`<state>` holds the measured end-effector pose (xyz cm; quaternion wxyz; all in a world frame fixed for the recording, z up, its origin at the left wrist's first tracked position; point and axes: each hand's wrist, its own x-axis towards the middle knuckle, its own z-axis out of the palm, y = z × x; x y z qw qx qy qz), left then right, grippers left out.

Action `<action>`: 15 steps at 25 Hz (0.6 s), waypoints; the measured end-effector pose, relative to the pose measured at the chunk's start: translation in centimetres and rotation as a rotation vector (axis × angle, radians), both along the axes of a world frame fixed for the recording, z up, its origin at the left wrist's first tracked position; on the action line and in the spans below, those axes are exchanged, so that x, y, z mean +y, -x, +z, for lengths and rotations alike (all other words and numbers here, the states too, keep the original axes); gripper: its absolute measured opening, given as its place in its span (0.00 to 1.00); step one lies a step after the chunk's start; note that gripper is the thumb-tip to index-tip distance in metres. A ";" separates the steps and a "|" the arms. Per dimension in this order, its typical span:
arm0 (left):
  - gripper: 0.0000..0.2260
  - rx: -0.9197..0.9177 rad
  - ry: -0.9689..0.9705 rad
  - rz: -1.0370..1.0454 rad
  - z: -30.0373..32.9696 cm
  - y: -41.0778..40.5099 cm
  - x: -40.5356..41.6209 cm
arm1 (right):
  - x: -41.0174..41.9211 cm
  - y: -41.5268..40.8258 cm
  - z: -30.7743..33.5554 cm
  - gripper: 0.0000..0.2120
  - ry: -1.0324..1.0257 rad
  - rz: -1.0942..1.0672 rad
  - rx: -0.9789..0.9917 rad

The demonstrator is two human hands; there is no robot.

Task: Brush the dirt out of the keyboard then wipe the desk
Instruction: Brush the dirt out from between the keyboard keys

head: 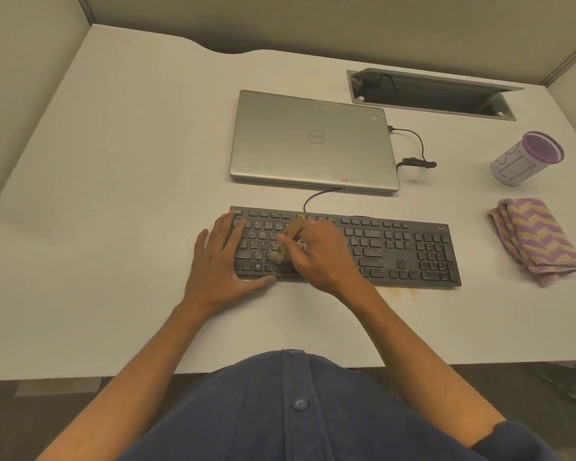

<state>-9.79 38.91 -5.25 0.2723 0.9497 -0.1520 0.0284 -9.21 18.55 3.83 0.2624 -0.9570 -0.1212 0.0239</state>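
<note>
White cubicle desk (120, 168): black keyboard (396, 247) is sitting near its front edge. Left hand (225, 261) is lying flat, steadying the light, slide-prone board; right hand (316, 257) is gripping the stiff wooden brush (288, 239) mid-handle, soft bristles down on the keys.

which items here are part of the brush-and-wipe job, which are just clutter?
In the job:
- keyboard, steadied by left hand
- brush, in the grip of the right hand, bristles on the keys
- folded cloth, untouched, right of keyboard
- desk, with brown stains

Lying about:
- closed laptop
- purple cup
- cable tray
</note>
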 end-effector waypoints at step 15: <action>0.33 -0.003 0.059 0.015 0.0 -0.1 0.3 | 0.7 0.3 0.5 0.18 0.009 -0.037 0.037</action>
